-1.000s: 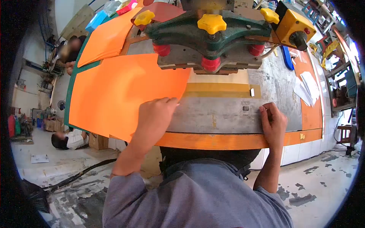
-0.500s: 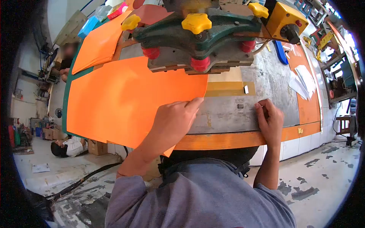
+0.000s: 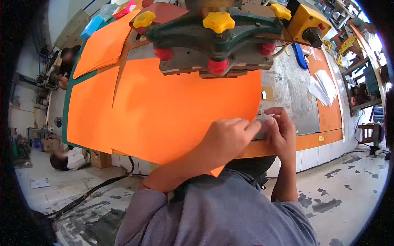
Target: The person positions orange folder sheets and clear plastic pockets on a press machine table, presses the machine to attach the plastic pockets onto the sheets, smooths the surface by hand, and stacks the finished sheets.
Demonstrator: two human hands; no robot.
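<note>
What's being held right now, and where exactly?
The left hand holds the orange sheet by its right edge, the fingers at the near end. Whether the right hand grips it cannot be told.

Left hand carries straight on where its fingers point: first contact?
Likely the right hand, just ahead of the left hand. Depth is unclear in this one view; they may already be touching.
</note>
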